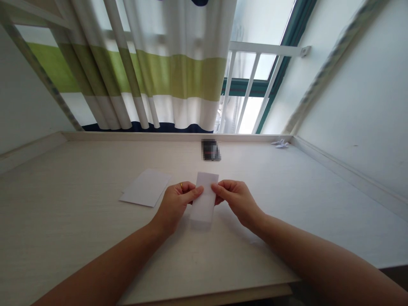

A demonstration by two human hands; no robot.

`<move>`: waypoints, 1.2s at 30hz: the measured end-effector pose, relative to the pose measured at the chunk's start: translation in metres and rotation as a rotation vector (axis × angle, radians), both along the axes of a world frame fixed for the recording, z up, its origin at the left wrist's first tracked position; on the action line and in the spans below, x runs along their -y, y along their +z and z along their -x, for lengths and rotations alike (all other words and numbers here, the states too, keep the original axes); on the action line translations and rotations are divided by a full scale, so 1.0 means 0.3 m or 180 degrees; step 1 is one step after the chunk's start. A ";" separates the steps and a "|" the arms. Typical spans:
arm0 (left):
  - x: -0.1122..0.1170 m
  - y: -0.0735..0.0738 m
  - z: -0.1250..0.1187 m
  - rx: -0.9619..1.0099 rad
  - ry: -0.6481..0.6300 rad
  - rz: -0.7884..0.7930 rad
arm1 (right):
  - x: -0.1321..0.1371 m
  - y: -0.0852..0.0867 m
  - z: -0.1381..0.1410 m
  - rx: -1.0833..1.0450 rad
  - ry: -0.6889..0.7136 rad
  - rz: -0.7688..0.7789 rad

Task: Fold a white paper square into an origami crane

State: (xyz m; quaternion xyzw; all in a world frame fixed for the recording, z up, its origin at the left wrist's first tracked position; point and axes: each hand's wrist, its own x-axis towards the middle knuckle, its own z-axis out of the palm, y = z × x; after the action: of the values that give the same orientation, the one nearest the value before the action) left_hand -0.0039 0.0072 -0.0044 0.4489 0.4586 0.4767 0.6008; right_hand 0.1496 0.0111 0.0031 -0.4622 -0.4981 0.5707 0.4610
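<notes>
A narrow white strip of folded paper (204, 206) is held up over the table, its long side running away from me. My left hand (177, 199) pinches its left edge, thumb on top; a ring is on one finger. On the opposite edge my right hand (235, 197) pinches the paper between thumb and curled fingers. The fingertips beneath the paper are hidden. To the left of my left hand lie white paper sheets (146, 188), stacked slightly askew.
A dark, blurred-out object (210, 150) lies near the table's back edge. Some crumpled or folded white paper (280, 143) sits in the far right corner. A low rim borders the pale table (79, 238). Behind it are a striped curtain (181, 76) and white railings (248, 91).
</notes>
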 end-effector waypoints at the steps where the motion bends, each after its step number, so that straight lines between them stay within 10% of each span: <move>1: 0.000 0.001 0.000 0.0018 0.0007 0.0008 | 0.000 0.001 0.000 0.0018 -0.0014 0.0002; 36: -0.018 -0.004 0.009 0.0370 0.0461 -0.0046 | 0.021 0.003 0.003 0.0553 0.0763 0.0196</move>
State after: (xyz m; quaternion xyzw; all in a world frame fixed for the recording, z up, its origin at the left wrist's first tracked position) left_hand -0.0065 0.0127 -0.0057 0.3904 0.4508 0.5474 0.5871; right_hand 0.1488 0.0049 0.0041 -0.4610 -0.5699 0.5946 0.3303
